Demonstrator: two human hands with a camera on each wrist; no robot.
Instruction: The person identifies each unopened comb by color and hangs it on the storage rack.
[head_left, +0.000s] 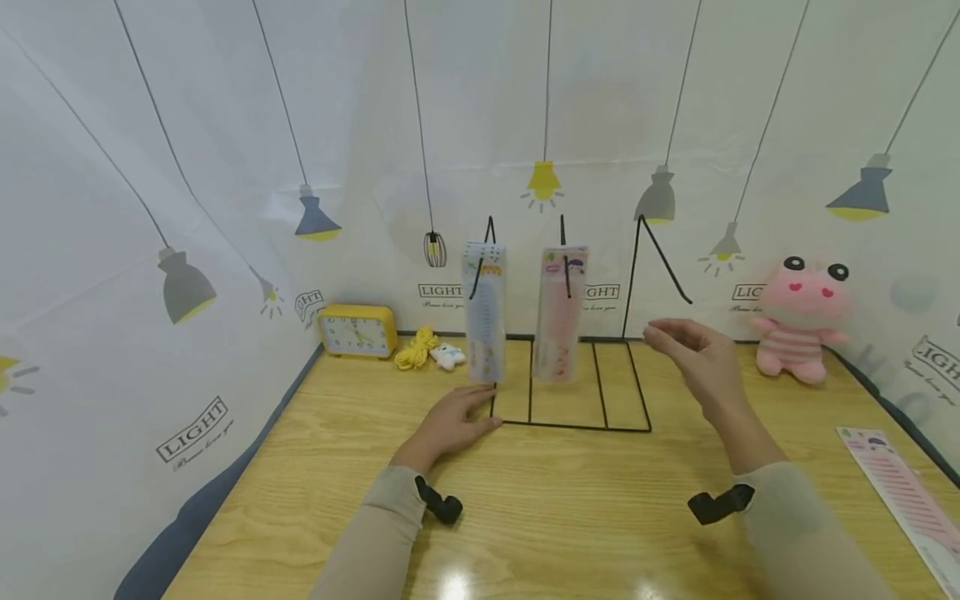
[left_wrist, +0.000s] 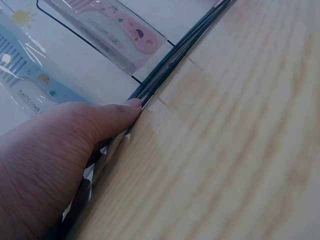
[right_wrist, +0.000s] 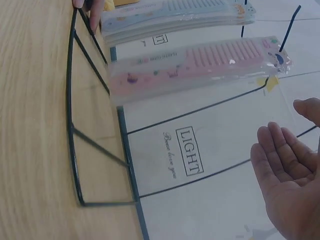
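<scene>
A black wire display rack (head_left: 574, 428) stands on the table, its base lying flat. Pale blue packaged plastic combs (head_left: 485, 321) hang in a stack from its left hook. On the middle hook hang pink packaged combs (head_left: 558, 321); the right hook (head_left: 666, 257) carries nothing. My left hand (head_left: 452, 421) holds the rack's front left corner, its thumb (left_wrist: 112, 120) against the wire. To the right of the bare hook, my right hand (head_left: 701, 362) is raised with nothing in it. Its fingers (right_wrist: 282, 155) are loosely extended, apart from the thumb.
A pink packaged comb (head_left: 903, 500) lies at the table's right edge. A pink plush toy (head_left: 801, 321) sits at the back right. A yellow clock (head_left: 357, 331), yellow cord (head_left: 416, 348) and a small white plush (head_left: 447, 356) stand at the back left. Behind hangs a lamp-printed cloth (head_left: 480, 108).
</scene>
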